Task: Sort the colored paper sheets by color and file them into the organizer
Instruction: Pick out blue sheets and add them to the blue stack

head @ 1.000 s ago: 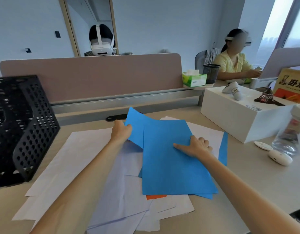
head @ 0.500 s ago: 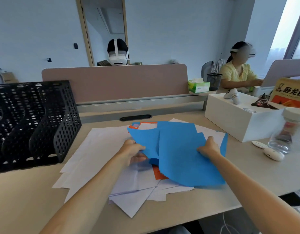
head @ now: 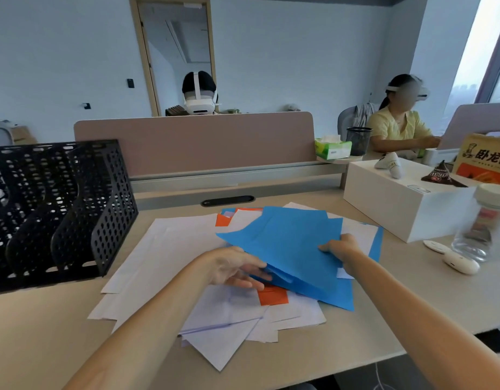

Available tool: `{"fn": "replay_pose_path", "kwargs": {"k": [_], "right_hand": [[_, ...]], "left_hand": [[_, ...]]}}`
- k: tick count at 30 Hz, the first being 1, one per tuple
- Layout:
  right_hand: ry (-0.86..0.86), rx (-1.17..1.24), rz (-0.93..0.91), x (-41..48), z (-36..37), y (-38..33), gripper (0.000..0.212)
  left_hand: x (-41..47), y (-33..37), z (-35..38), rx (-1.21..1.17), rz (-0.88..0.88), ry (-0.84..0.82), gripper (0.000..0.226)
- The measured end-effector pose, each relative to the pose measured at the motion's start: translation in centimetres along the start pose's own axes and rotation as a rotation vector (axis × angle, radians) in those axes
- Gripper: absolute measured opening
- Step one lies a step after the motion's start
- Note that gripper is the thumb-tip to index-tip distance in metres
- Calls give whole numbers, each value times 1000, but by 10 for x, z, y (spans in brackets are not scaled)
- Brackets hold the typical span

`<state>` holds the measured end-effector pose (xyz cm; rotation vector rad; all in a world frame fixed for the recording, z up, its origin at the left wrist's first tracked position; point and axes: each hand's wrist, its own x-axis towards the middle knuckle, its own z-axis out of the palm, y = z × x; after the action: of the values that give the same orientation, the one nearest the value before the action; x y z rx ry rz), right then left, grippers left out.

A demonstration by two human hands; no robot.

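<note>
The right hand (head: 343, 249) pinched the blue sheets (head: 288, 249) at their 3 o'clock edge, thumb on top. The left hand (head: 232, 267), fingers nearly straight, touched their 8 o'clock edge. They lay over white sheets (head: 164, 249), with the black organizer (head: 60, 212) at 9 o'clock.

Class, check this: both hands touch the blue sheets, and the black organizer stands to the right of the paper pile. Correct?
No. The head view shows the black organizer to the left of the paper pile, not the right. The left hand and right hand do touch the blue sheets.
</note>
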<state>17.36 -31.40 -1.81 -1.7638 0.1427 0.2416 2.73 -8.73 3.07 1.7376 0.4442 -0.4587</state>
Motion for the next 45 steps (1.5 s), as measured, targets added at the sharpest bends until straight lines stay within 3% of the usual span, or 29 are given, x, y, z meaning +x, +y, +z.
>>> {"fn": "replay_pose_path", "kwargs": {"k": [4, 7, 9, 11, 15, 20, 25, 28, 31, 35, 39, 45], "right_hand": [[-17, -184, -101, 0, -18, -5, 19], [-77, -241, -174, -5, -33, -10, 30], [-128, -223, -235, -9, -37, -11, 34], [-154, -150, -294, -16, -38, -12, 35], [-110, -18, -473, -23, -39, -24, 37], [-19, 156, -639, -36, -44, -60, 37], [13, 183, -792, -50, -41, -85, 38], [0, 219, -814, -55, -38, -84, 39], [-63, 211, -677, -54, -34, -66, 37], [27, 75, -610, -48, -20, -36, 26], [112, 44, -667, -54, -14, -40, 16], [119, 246, -709, -63, -20, -57, 32]], "left_hand": [[5, 1, -18, -130, 21, 262, 37], [21, 2, -20, -14, 69, 573, 18], [33, 1, -17, 77, 122, 674, 18], [40, 1, -10, 68, 164, 627, 38], [44, 12, 4, -58, 241, 375, 73], [37, 47, -2, -160, 565, 442, 34], [25, 77, 6, -226, 801, 523, 21], [25, 79, 8, -278, 752, 480, 43], [33, 67, 11, -234, 600, 444, 64], [52, 50, 21, -196, 510, 420, 44], [58, 54, 30, -196, 613, 495, 24], [37, 70, 31, -244, 840, 569, 31]]}}
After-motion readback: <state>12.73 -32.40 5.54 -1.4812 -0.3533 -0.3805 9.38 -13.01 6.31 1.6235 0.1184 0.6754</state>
